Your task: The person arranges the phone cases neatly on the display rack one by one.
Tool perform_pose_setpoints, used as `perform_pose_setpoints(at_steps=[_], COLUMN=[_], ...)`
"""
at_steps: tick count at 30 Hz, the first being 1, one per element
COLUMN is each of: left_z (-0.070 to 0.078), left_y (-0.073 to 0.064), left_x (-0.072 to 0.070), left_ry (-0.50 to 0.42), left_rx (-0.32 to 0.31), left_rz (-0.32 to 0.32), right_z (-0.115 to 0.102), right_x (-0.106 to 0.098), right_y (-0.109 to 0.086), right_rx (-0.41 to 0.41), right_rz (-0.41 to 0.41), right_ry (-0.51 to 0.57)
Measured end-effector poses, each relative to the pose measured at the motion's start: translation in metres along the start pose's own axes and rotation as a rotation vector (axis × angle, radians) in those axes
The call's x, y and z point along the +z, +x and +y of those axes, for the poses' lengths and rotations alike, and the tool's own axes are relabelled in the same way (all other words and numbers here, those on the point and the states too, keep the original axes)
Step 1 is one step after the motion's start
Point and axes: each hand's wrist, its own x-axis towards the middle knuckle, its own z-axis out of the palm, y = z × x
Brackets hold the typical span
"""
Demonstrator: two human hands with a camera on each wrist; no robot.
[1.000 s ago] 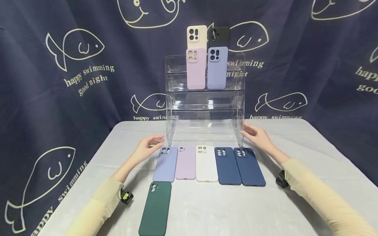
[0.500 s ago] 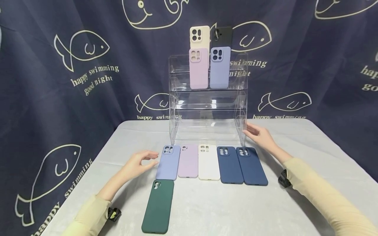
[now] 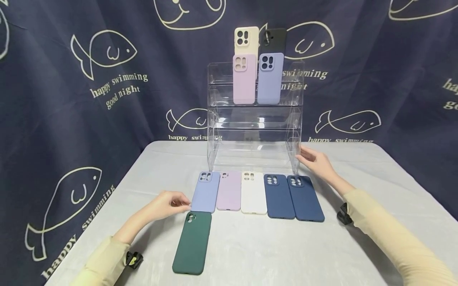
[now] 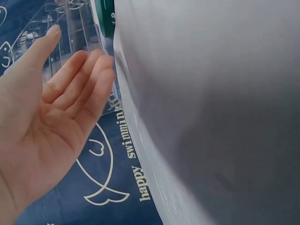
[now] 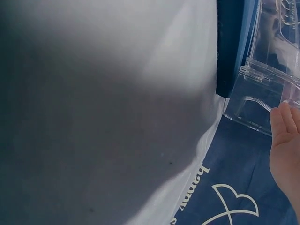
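My left hand (image 3: 171,204) is low over the table, its fingertips right at the lower left corner of a light blue phone case (image 3: 205,192). In the left wrist view its fingers are loosely bent, the thumb apart, with nothing between them. A green phone case (image 3: 192,243) lies just in front of the light blue one. My right hand (image 3: 318,162) rests its fingers at the right side of a clear tiered display rack (image 3: 255,153). Beside the light blue case lie a lilac case (image 3: 229,191), a white case (image 3: 253,193) and two navy cases (image 3: 279,197).
Upper tiers of the rack hold an upright pink case (image 3: 245,81), a periwinkle case (image 3: 270,81), a cream case (image 3: 246,43) and a black case (image 3: 274,39). A pale cloth covers the table (image 3: 268,250). Behind hangs a dark blue curtain (image 3: 143,131) with fish drawings.
My left hand has come away from the rack's left side, down toward the near end of the light blue case. The right hand stays at the rack. The head view has shifted slightly.
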Motion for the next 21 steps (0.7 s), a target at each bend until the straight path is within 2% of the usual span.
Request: perform_pose_setpoints(at_steps=[6, 13, 18, 21], left_z=[-0.002, -0.003, -0.002, 0.0], left_y=[0.002, 0.001, -0.003, -0.006], left_x=[0.0, 0.001, 0.001, 0.002], left_ry=[-0.044, -0.098, -0.114, -0.13], left_rx=[-0.026, -0.035, -0.079, -0.075], left_rz=[-0.115, -0.159, -0.205, -0.222], right_z=[-0.009, -0.041, -0.048, -0.047], right_x=[-0.002, -0.006, -0.006, -0.006], right_y=[0.0, -0.008, -0.012, -0.012], right_rx=[-0.006, -0.009, -0.012, -0.027], right_rz=[0.01, 0.011, 0.006, 0.0], right_ry=[0.002, -0.008, -0.015, 0.006])
